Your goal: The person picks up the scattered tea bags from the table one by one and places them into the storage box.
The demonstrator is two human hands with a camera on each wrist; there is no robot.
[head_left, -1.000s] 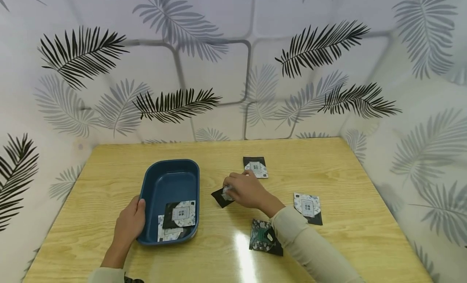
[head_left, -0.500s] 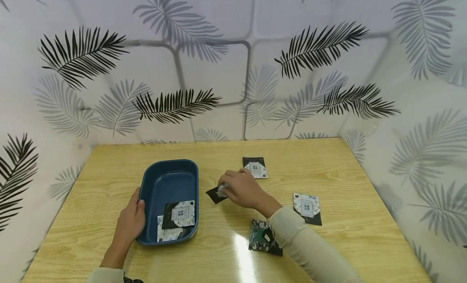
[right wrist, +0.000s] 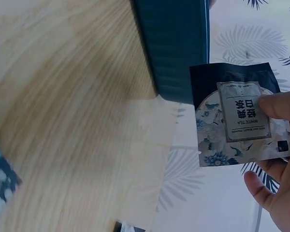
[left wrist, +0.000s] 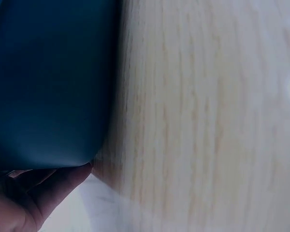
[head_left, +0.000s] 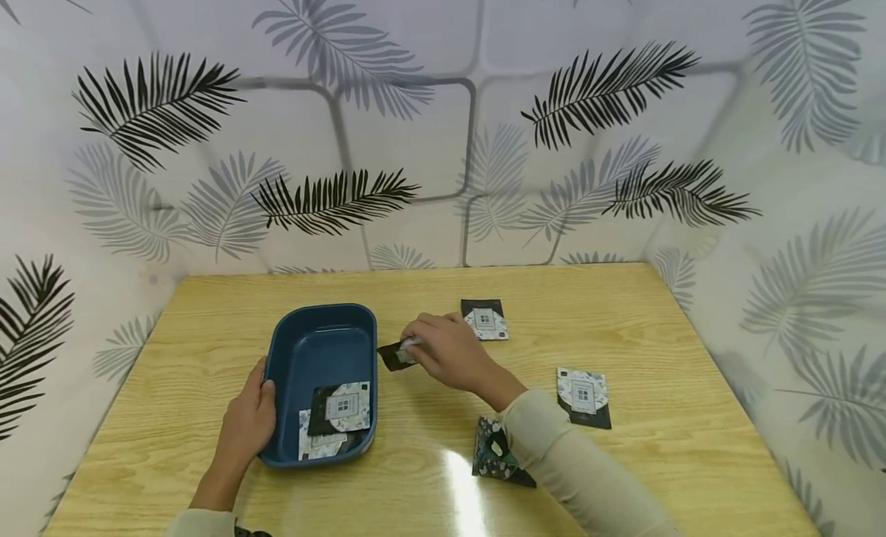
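Note:
My left hand grips the left side of a blue rectangular tray, thumb at the rim. In the left wrist view, its fingers press against the tray's outer wall. My right hand pinches a white tea sachet, black-topped with a blue floral print, between thumb and fingers. That sachet hangs just outside the tray's right rim, tilted in the head view. Inside the tray, a black-and-white sachet overlaps another floral sachet near the front end.
On the wooden table, one floral sachet lies behind my right hand and another to its right. A dark green floral sachet lies partly under my right sleeve. Leaf-patterned wall covering surrounds the table.
My right hand has carried the pinched sachet leftward and slightly back, closer to the tray's right rim. My left hand and the tray have stayed in place.

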